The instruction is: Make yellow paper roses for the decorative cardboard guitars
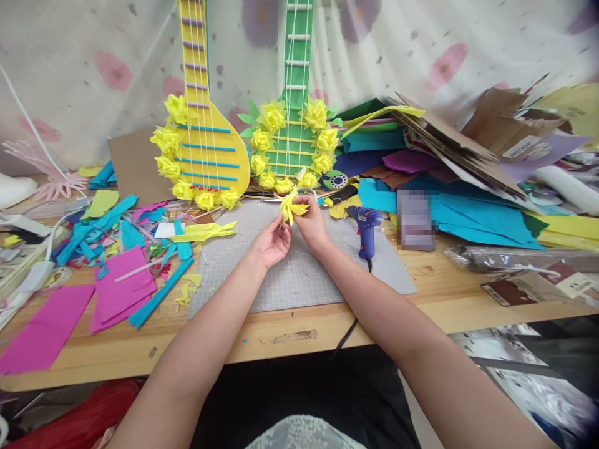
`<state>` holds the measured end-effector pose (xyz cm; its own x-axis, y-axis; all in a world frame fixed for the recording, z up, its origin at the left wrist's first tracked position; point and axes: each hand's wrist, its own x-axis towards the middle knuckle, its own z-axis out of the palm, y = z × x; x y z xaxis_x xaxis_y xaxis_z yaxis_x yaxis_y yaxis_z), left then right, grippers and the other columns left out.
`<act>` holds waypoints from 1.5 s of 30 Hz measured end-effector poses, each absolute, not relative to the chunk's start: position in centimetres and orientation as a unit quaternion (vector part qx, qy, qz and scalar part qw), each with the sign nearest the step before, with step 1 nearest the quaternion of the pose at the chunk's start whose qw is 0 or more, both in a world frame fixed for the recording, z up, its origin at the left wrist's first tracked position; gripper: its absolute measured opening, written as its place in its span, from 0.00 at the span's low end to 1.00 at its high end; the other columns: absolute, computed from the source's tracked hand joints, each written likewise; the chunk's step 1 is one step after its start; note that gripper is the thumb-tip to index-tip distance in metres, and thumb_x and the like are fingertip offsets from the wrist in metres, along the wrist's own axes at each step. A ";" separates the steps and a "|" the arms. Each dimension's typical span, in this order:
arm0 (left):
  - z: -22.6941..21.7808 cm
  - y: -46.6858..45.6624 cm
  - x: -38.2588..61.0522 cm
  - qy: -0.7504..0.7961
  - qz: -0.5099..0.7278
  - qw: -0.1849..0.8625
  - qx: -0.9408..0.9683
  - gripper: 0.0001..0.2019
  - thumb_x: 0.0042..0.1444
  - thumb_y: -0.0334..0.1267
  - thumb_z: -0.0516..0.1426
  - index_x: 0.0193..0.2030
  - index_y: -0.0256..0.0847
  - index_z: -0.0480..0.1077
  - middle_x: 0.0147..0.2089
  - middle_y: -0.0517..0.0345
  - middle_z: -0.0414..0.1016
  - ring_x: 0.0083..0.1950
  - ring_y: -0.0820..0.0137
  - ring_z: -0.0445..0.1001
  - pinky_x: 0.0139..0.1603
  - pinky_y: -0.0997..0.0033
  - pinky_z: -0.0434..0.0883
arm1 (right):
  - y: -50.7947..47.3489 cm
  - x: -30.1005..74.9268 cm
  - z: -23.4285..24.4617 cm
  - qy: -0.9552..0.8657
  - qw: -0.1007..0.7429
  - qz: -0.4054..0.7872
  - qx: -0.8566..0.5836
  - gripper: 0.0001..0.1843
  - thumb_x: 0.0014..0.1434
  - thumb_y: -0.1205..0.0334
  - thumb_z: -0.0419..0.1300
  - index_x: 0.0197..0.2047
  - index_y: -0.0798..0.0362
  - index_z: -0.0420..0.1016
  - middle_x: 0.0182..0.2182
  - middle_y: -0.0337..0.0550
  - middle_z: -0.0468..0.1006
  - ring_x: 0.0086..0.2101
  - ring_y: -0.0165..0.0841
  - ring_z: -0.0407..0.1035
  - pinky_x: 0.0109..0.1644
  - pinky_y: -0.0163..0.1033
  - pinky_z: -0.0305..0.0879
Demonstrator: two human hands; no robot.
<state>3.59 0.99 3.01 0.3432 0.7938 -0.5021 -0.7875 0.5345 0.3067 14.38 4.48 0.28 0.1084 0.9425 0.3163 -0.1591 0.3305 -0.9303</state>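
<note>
Both my hands meet over the grey cutting mat (299,274) and pinch a small yellow foam flower (291,206) with pointed petals. My left hand (271,242) grips it from below with curled fingers. My right hand (309,221) closes on it from the right. Behind them stand a yellow foam guitar (206,149) and a green foam guitar (294,125), each edged with yellow flowers. A strip of cut yellow foam (206,232) lies on the mat's left corner.
A blue glue gun (365,229) stands on the mat right of my hands, its cord running over the table edge. Pink and blue foam scraps (116,274) cover the left side of the wooden table (449,299). Foam sheets and cardboard (449,149) pile up at right.
</note>
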 end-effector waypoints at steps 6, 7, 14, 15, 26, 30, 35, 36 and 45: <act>3.1 1.2 3.4 0.326 0.504 0.800 -0.008 0.07 0.57 0.30 0.51 0.31 0.33 0.69 0.22 0.60 0.72 0.22 0.82 0.70 0.23 0.88 0.69 | 4.5 14.2 0.4 -0.511 0.634 0.455 -0.359 0.21 0.37 0.59 0.65 0.34 0.49 0.61 0.34 0.36 0.66 0.33 0.27 0.64 0.41 0.35 0.63; 3.2 1.2 3.4 0.323 0.501 0.803 -0.006 0.08 0.57 0.30 0.51 0.32 0.33 0.69 0.22 0.60 0.72 0.22 0.82 0.71 0.23 0.87 0.69 | 4.5 14.2 0.4 -0.515 0.633 0.452 -0.361 0.21 0.38 0.59 0.65 0.34 0.49 0.61 0.34 0.36 0.66 0.33 0.26 0.63 0.41 0.35 0.63; 3.3 1.2 3.3 0.362 0.544 0.756 0.039 0.05 0.55 0.29 0.53 0.35 0.33 0.69 0.23 0.60 0.73 0.23 0.79 0.73 0.25 0.84 0.70 | 5.0 14.9 0.2 -0.481 0.645 0.438 -0.401 0.18 0.42 0.56 0.63 0.34 0.49 0.60 0.31 0.36 0.64 0.31 0.26 0.62 0.37 0.34 0.63; 3.2 1.3 3.1 0.371 0.561 0.739 0.045 0.05 0.55 0.29 0.53 0.36 0.33 0.69 0.24 0.59 0.74 0.24 0.79 0.73 0.26 0.84 0.71 | 4.9 15.1 0.3 -0.463 0.655 0.434 -0.410 0.16 0.44 0.55 0.62 0.34 0.49 0.61 0.30 0.36 0.64 0.30 0.26 0.62 0.35 0.34 0.63; 2.4 2.0 2.3 0.372 0.618 0.682 0.120 0.06 0.54 0.28 0.52 0.34 0.36 0.69 0.29 0.58 0.76 0.33 0.77 0.75 0.44 0.74 0.71 | 2.6 15.2 0.7 -0.700 0.482 0.355 -0.389 0.09 0.57 0.54 0.52 0.39 0.48 0.63 0.23 0.33 0.70 0.24 0.27 0.61 0.32 0.35 0.57; 2.2 2.1 2.0 0.372 0.611 0.685 0.139 0.08 0.52 0.25 0.52 0.35 0.36 0.70 0.32 0.56 0.77 0.37 0.74 0.76 0.48 0.69 0.70 | 3.5 15.7 0.0 -0.697 0.475 0.336 -0.419 0.08 0.56 0.55 0.52 0.34 0.49 0.64 0.21 0.34 0.70 0.24 0.28 0.62 0.32 0.35 0.56; 2.2 2.1 1.9 0.350 0.599 0.701 0.162 0.16 0.48 0.19 0.51 0.41 0.36 0.70 0.35 0.55 0.77 0.42 0.74 0.76 0.53 0.71 0.68 | 4.0 16.2 0.0 -0.655 0.487 0.396 -0.421 0.09 0.54 0.53 0.54 0.31 0.51 0.65 0.20 0.33 0.68 0.22 0.26 0.60 0.30 0.34 0.56; 2.1 2.1 2.0 0.346 0.602 0.701 0.165 0.15 0.49 0.19 0.51 0.41 0.36 0.70 0.35 0.55 0.78 0.42 0.74 0.76 0.53 0.71 0.68 | 4.0 16.1 0.0 -0.642 0.491 0.408 -0.424 0.10 0.53 0.53 0.55 0.31 0.51 0.65 0.19 0.33 0.68 0.22 0.26 0.60 0.30 0.34 0.55; 1.8 2.2 2.2 0.355 0.610 0.685 0.181 0.08 0.51 0.22 0.54 0.36 0.34 0.71 0.32 0.54 0.77 0.40 0.74 0.76 0.51 0.71 0.68 | 4.5 15.7 -0.5 -0.606 0.499 0.433 -0.443 0.13 0.50 0.50 0.57 0.28 0.51 0.65 0.16 0.32 0.66 0.19 0.25 0.59 0.27 0.34 0.54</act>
